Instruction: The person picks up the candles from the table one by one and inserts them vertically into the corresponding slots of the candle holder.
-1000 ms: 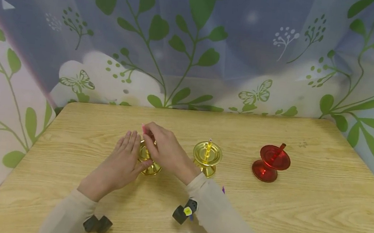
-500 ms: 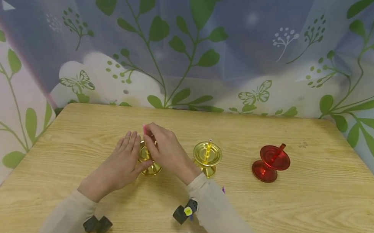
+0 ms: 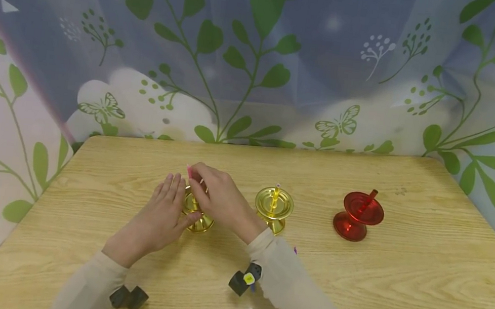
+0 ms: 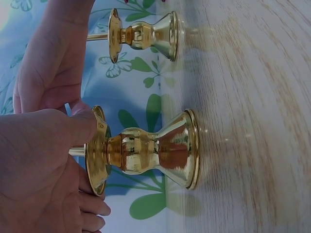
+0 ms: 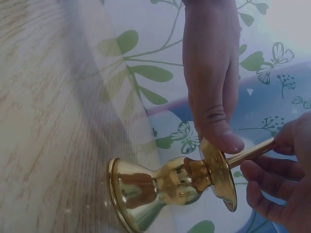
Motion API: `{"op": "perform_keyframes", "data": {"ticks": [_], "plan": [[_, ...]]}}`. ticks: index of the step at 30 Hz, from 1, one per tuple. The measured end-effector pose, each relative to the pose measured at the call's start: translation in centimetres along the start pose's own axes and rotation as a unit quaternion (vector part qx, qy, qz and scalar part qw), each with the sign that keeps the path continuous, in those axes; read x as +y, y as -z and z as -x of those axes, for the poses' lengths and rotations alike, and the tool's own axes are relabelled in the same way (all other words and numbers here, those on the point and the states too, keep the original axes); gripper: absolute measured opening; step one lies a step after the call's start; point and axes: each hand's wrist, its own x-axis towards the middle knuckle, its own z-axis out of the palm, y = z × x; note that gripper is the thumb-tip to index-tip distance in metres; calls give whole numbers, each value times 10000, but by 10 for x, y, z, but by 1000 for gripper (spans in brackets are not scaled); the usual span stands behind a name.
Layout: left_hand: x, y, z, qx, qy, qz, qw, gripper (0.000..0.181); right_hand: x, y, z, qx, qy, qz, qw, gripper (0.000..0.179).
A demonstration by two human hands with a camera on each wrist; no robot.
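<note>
A shiny gold candle holder (image 3: 200,223) stands upright on the table under both hands. My left hand (image 3: 159,216) holds its dish (image 4: 96,162), thumb on the near side and fingers along the far side. Above the dish, my right hand (image 3: 221,197) pinches a slim pink candle (image 3: 189,171), whose tip shows past the fingers in the head view. Its lower end is hidden by the hand. In the right wrist view, the fingertips meet the top of the holder's gold stem (image 5: 252,152).
A second gold candle holder (image 3: 273,206) stands right of the hands. Farther right is a red candle holder (image 3: 362,208). A small purple tip (image 3: 295,250) shows beside the right sleeve (image 3: 292,287). The wooden table (image 3: 421,276) meets a leaf-patterned cloth (image 3: 254,94) behind.
Almost nothing differs. Both hands keep the same place at the gold candle holder, and the pink candle tip shifts only very slightly.
</note>
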Motion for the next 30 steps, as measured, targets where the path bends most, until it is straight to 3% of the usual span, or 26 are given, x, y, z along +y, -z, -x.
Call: {"op": "perform_keyframes", "data": {"ticks": [6, 17, 23, 30], "plan": [[-1, -1, 1, 55, -47, 9, 10000, 80, -1, 2, 1, -72, -136, -221, 9996, 13], [-1, -2, -1, 31, 8, 38, 10000, 78, 3, 1, 1, -112, -72, -143, 9998, 22], [-1, -1, -1, -1, 0, -3, 10000, 79, 2, 0, -1, 203, 79, -343, 9992, 19], [-1, -1, -2, -6, 3, -7, 10000, 80, 0, -1, -4, 627, 325, -116, 9974, 11]]}}
